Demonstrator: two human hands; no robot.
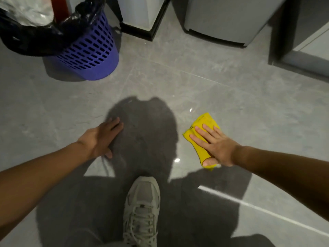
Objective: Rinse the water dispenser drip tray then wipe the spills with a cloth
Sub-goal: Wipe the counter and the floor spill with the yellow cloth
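A folded yellow cloth (204,122) lies flat on the grey tiled floor (178,82) at the right of centre. My right hand (213,145) presses down on it with fingers spread and the thumb hooked around its near edge. My left hand (103,138) rests palm down on the bare floor to the left, fingers apart, holding nothing. Small wet glints show on the tiles just left of the cloth. The base of the white and black water dispenser (138,20) stands at the top centre. No drip tray is in view.
A purple slotted bin (92,56) with a black liner stands at the upper left. A grey appliance (226,20) and a grey cabinet (306,41) stand at the upper right. My beige sneaker (142,209) is planted at the bottom centre.
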